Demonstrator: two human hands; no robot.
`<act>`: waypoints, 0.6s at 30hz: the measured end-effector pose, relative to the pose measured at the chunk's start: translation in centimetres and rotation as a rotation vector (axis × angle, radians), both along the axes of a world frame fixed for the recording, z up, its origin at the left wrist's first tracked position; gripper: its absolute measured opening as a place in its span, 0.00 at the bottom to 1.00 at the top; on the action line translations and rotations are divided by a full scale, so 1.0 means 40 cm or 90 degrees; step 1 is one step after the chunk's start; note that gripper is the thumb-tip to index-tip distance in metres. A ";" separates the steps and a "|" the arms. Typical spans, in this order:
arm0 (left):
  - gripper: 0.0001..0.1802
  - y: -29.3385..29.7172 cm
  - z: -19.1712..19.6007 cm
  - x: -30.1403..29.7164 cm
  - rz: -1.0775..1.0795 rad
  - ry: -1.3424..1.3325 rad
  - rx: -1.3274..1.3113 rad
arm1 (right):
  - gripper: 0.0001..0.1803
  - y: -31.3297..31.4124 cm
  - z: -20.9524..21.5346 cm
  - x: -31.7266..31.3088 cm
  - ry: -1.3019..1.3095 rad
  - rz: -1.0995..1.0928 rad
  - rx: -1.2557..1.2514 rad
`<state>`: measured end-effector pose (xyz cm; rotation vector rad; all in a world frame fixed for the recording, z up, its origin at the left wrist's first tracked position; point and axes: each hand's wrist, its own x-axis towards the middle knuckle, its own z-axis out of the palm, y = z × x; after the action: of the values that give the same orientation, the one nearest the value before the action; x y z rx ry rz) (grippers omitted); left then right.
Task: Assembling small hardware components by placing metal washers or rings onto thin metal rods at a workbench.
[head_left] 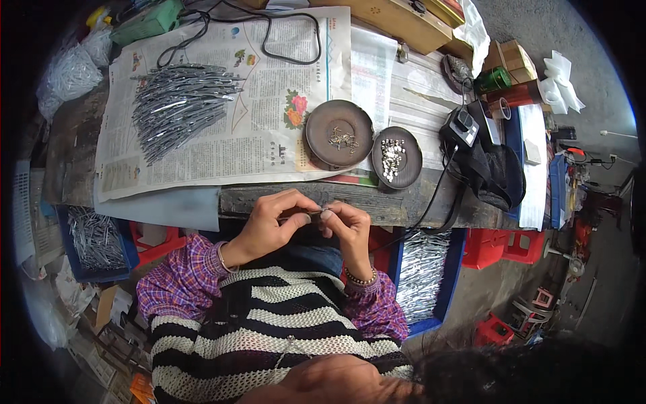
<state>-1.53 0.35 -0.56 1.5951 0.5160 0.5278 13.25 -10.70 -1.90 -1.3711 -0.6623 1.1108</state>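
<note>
Head view, looking straight down: both hands meet just below the near edge of the tabletop [404,205], above the lap. The left hand [269,222] is curled, thumb and fingers pinched on one end of a small dark metal piece [313,215]. The right hand [350,232] closes in from the other side, fingertips pressed to the opposite end of that same piece. So the piece lies between the two hands, its long axis running roughly left to right, level with the table edge. Both hands touch it; the left seems to have the fuller grip, while the right works at the tip with finger and thumb nearly closed.

Up on the tabletop, straight ahead of the hands, sits a round brown dish [339,132] with a few small metal bits in it, and just to its right a smaller round dish [397,157] filled with shiny little parts. The right hand is the nearer one to both dishes. Well to the left, on spread newspaper [222,141], lies a fanned pile of grey metal strips [176,104]. A black cable [431,195] drops over the table edge near the right hand. Blue bins [97,239] of more strips stand below on either side.
</note>
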 end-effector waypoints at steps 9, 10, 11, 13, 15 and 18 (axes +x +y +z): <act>0.10 0.010 -0.010 -0.003 -0.051 0.001 -0.205 | 0.07 -0.004 -0.019 -0.013 0.075 -0.016 0.029; 0.11 0.011 -0.011 -0.003 -0.060 0.001 -0.216 | 0.07 -0.006 -0.020 -0.012 0.070 -0.026 0.024; 0.11 0.011 -0.009 -0.001 -0.062 0.001 -0.216 | 0.07 -0.007 -0.018 -0.012 0.070 -0.028 0.024; 0.11 0.011 -0.004 0.001 -0.061 -0.005 -0.216 | 0.06 -0.008 -0.015 -0.010 0.062 -0.030 0.022; 0.11 0.013 -0.002 0.002 -0.065 -0.006 -0.213 | 0.06 -0.005 -0.013 -0.010 0.059 -0.030 0.029; 0.11 0.020 -0.008 -0.001 -0.077 -0.001 -0.210 | 0.06 -0.004 -0.011 -0.010 0.053 -0.029 0.033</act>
<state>-1.55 1.15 -0.86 1.3008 0.4747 0.3323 12.87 -10.87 -2.35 -1.2831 -0.5937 1.1007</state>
